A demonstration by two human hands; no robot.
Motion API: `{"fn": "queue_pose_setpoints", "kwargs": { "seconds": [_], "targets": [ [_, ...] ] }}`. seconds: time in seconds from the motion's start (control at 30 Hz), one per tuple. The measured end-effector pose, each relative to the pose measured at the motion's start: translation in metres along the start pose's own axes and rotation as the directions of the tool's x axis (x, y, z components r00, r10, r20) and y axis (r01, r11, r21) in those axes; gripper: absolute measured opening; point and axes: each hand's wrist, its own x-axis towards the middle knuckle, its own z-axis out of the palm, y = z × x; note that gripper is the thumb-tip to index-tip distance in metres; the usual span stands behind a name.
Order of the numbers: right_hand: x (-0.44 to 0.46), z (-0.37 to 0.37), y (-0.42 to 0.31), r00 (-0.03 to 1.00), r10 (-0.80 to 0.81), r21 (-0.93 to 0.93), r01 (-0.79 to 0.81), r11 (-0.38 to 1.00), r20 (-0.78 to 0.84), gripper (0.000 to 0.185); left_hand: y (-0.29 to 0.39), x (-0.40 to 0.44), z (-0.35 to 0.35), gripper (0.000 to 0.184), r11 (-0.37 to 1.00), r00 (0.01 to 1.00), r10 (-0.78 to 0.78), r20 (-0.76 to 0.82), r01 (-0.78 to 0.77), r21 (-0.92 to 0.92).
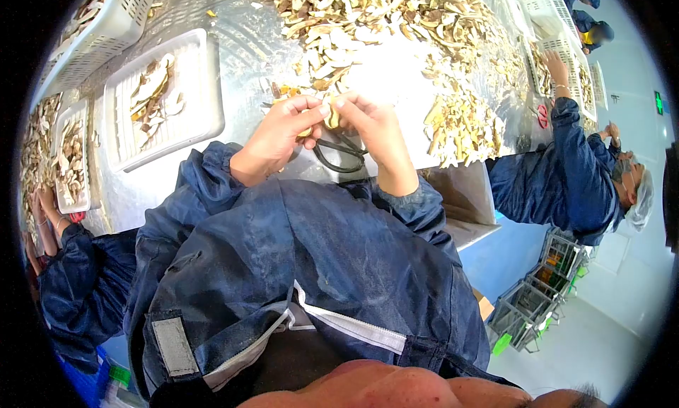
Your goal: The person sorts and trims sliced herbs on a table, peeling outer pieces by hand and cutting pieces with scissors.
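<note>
Pale yellow-brown pieces that look like sliced mushroom are at my fingertips, over the near edge of the metal table. My right hand [375, 129] is closed in a pinch on one mushroom slice [332, 119]. My left hand [286, 131] meets it at the thumb and fingers, and another small yellowish piece [305, 132] shows between its curled fingers. Just below the hands lie black looped handles [341, 157], apparently of scissors; their blades are hidden. A large spread of mushroom slices [318, 54] covers the table beyond, partly washed out by glare.
To the left sit a white tray [214, 90] holding some slices, a smaller white tray [86, 153] and a white perforated basket [117, 33]. Co-workers' arms reach in at the left [78, 266] and right [566, 139]. Metal-framed stools [527, 305] stand on the floor at right.
</note>
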Motion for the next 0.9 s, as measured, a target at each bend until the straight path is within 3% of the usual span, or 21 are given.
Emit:
{"fn": "queue_pose_setpoints", "kwargs": {
  "seconds": [0.07,0.1,0.17,0.2,0.33,0.47,0.57,0.67,0.77,0.87,0.9],
  "targets": [
    [0.0,-0.011,0.0,0.998,-0.034,-0.008,0.033,0.999,-0.044,0.018,0.002,-0.001,-0.001,0.017,1.0,1.0,-0.017,-0.014,0.017,-0.019],
    [0.001,-0.019,0.0,0.983,-0.134,-0.26,0.098,0.961,-0.124,0.019,0.005,-0.004,-0.001,0.017,0.999,0.999,-0.031,-0.026,0.031,-0.033],
    [0.001,-0.036,-0.001,0.909,-0.367,-0.709,0.128,0.694,-0.196,0.02,0.006,-0.005,-0.002,0.018,0.996,0.998,-0.045,-0.034,0.042,-0.078],
    [0.003,-0.038,-0.003,0.873,-0.432,-0.801,0.084,0.593,-0.228,0.02,0.006,-0.005,-0.003,0.02,0.993,0.999,-0.045,-0.03,0.041,-0.109],
    [0.021,-0.025,0.001,0.886,-0.43,-0.767,0.152,0.623,-0.173,0.015,0.005,-0.003,-0.004,0.021,0.976,0.998,-0.042,0.05,0.052,-0.214],
    [0.045,-0.008,0.021,0.826,-0.546,-0.844,0.188,0.502,-0.14,0.016,0.001,-0.005,-0.01,0.021,0.959,0.99,-0.016,0.139,0.054,-0.278],
    [0.045,-0.011,0.022,0.848,-0.517,-0.839,0.199,0.507,-0.112,0.015,0.002,-0.008,-0.014,0.024,0.963,0.993,-0.03,0.115,0.06,-0.264],
    [0.036,-0.016,0.014,0.943,-0.258,-0.708,0.036,0.705,-0.209,0.015,0.003,-0.006,-0.014,0.027,0.965,0.995,-0.035,0.089,0.057,-0.256],
    [0.025,-0.016,-0.001,0.966,-0.13,-0.381,0.036,0.924,-0.222,0.015,0.0,-0.003,-0.012,0.029,0.955,0.994,-0.049,0.097,0.075,-0.288],
    [0.015,-0.002,-0.018,0.995,-0.095,-0.081,0.096,0.992,0.013,0.015,0.007,-0.005,-0.003,0.03,0.929,0.99,-0.097,0.099,0.126,-0.347],
    [0.019,-0.001,-0.018,0.975,-0.216,-0.282,0.193,0.94,-0.05,0.017,0.009,-0.005,-0.002,0.03,0.93,0.99,-0.102,0.101,0.131,-0.344]
  ]
}}
